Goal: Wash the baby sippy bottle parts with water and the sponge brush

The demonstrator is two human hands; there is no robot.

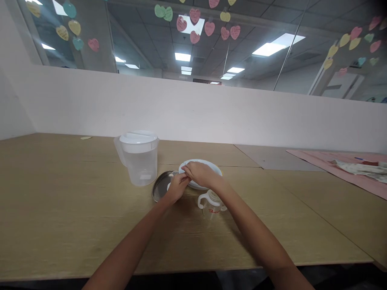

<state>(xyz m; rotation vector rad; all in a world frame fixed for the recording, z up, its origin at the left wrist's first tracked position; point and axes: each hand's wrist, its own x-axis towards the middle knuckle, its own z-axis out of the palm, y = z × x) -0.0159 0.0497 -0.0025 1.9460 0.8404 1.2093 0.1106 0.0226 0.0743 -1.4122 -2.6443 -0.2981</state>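
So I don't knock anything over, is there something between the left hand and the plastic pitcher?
Yes. A round metal disc lies on the wooden table between the left hand and the plastic pitcher, its edge running beneath the hand. Nothing else visible sits in that gap.

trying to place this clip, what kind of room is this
Probably an office or workroom: ceiling panel lights, paper hearts stuck on a glass wall, and a long wooden table.

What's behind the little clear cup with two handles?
Behind the two-handled cup is a round white dish, with the right hand on it and the left hand at its edge. The hands cover part of it, so that part is hidden.
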